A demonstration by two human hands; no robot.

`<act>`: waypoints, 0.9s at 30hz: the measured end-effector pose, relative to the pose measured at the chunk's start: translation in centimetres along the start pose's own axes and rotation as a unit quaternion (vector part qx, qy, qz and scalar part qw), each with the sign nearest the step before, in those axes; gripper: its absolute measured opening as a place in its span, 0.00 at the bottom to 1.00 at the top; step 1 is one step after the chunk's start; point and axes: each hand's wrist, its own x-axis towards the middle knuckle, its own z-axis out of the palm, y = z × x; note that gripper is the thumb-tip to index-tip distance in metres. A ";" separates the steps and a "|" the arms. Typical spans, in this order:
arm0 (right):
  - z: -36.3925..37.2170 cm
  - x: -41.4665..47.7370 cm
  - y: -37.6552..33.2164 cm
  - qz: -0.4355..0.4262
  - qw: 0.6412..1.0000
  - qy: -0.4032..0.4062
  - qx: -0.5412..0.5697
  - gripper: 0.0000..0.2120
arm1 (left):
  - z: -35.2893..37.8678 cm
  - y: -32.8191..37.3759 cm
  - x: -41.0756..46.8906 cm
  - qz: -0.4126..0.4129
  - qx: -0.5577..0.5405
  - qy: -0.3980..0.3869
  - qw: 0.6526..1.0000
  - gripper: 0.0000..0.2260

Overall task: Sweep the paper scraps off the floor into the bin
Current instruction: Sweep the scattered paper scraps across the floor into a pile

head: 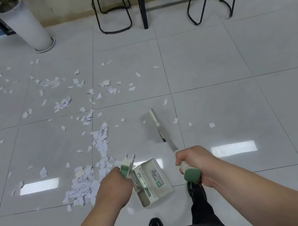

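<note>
The left hand (115, 186) is clenched round the dustpan (153, 181) handle, the right hand (194, 161) fisted on the broom (157, 125) handle. The scraps (85, 185) lie heaped on the floor (221, 100) just left of the pan. The broom head rests ahead and right, so it probably must sweep leftward.

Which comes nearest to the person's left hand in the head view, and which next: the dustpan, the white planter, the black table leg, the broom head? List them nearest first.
From the left hand:
1. Dustpan, just right of the hand, which holds its handle.
2. Broom head, ahead and to the right.
3. White planter, far ahead on the left by the wall.
4. Black table leg, far ahead, centre; too close to the planter to rank firmly.
</note>
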 end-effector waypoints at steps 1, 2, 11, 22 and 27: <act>-1.9 0.5 -0.3 -0.002 1.000 0.013 -0.004 0.14 | 0.4 1.4 0.1 0.003 0.015 0.002 1.000 0.03; -3.8 0.9 -0.7 -0.005 1.000 0.026 -0.009 0.14 | 0.8 2.7 0.2 0.005 0.027 0.002 1.000 0.04; -17.0 3.6 -3.3 -0.014 0.989 0.118 -0.089 0.07 | 3.4 11.1 0.4 0.020 0.054 0.023 0.998 0.05; -11.6 4.8 -3.3 0.037 0.996 0.017 -0.082 0.04 | 3.3 10.1 -0.9 -0.056 0.000 0.048 0.997 0.07; -5.8 4.3 -5.2 0.039 0.993 -0.062 -0.097 0.04 | 2.4 7.0 -2.7 -0.105 -0.044 0.066 0.991 0.06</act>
